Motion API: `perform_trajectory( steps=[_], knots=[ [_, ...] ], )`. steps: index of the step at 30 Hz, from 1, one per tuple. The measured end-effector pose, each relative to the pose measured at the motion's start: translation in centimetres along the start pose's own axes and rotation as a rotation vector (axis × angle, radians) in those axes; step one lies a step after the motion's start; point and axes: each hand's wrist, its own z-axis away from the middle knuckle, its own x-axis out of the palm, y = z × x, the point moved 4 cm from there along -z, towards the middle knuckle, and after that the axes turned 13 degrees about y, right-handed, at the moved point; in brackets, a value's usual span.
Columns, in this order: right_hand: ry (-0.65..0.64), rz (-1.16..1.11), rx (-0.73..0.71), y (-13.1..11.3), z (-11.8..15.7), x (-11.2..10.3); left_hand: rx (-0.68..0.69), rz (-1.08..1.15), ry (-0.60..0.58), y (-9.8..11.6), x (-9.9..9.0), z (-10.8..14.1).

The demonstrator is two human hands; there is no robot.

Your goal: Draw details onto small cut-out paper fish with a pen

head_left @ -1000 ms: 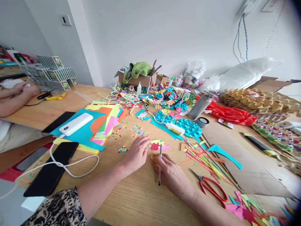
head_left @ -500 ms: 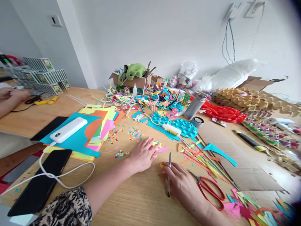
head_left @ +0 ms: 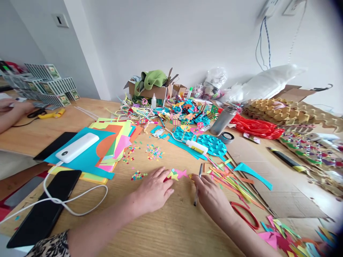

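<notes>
My left hand lies palm down on the wooden table, fingers apart, its fingertips at a small yellow and pink paper fish. My right hand holds a thin grey and black pen, tilted upright between its fingers. At those fingertips is a small yellow-orange paper piece. Round paper dots lie just beyond my left hand, with finer confetti behind them. Red-handled scissors are partly hidden under my right forearm.
A white power bank rests on coloured paper sheets at the left, beside a black phone. Behind stand a glue bottle lying down, blue discs and a metal flask. Another person's hand shows far left.
My left hand has drawn back toward me and left, uncovering more of the fish. My right hand has moved slightly forward and right with the pen, its forearm now covering the scissors' blades.
</notes>
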Motion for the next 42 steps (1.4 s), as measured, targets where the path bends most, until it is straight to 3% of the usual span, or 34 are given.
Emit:
perform_trajectory(
  steps=[5, 14, 20, 26, 32, 35, 42],
  knots=[
    [-0.074, -0.138, 0.086, 0.9, -3.0, 1.1, -0.001, 0.003, -0.043, 0.8, 0.0, 0.7],
    [-0.034, -0.358, 0.117, 2.0, -6.3, 2.8, -0.011, 0.041, -0.022, 0.8, 0.0, 0.6],
    [0.084, -0.505, 0.117, 1.5, -5.2, 1.3, -0.023, 0.08, -0.034, 1.9, -0.6, 1.0],
    [0.047, -0.468, 0.055, 0.3, -4.1, 0.7, -0.021, 0.13, -0.034, 3.3, -0.9, 1.2],
    [0.045, -0.371, -0.071, 0.1, -3.7, 0.9, -0.073, 0.032, 0.015, 2.0, -0.1, 1.1],
    [0.055, -0.334, -0.084, 0.0, -3.6, 0.9, -0.023, 0.065, -0.017, 1.9, 0.3, 1.2],
    [0.064, -0.282, -0.068, 0.1, -3.4, 1.1, 0.159, 0.293, -0.053, 4.1, -0.1, 1.3]
  ],
)
